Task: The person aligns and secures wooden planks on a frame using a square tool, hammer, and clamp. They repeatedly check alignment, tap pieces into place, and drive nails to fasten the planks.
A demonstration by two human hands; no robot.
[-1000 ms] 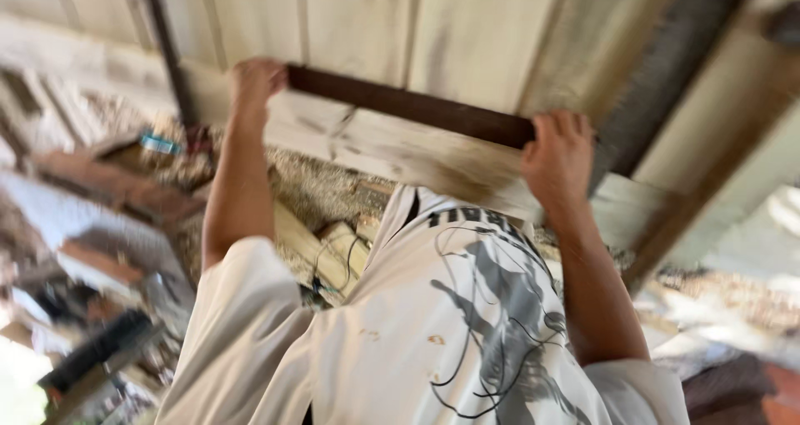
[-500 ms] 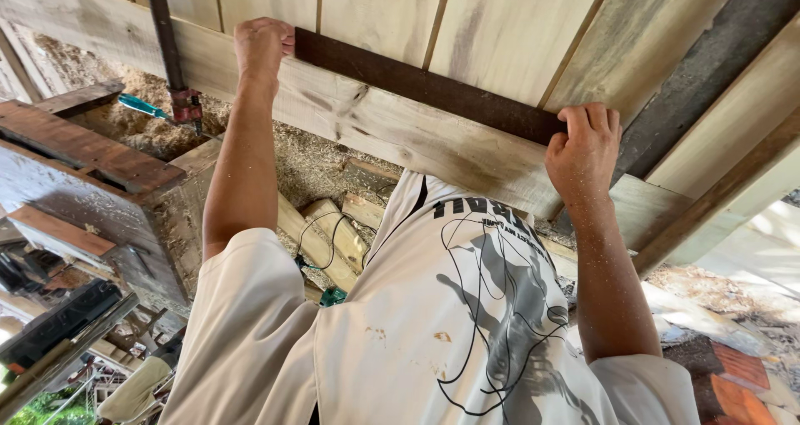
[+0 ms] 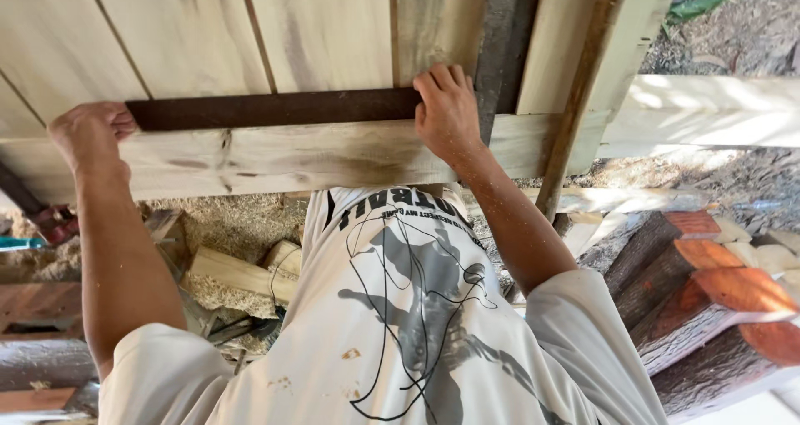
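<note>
Positioning step: left hand and right hand, fingers curled, grip opposite ends of a long dark rusty flat metal bar laid across pale wooden planks; steadying pressure judged necessary.

The flat bar lies across the boards, just above the cross plank. The left hand sits at the bar's left end, the right hand at its right end. Logs lie well below and right of the bar.
</note>
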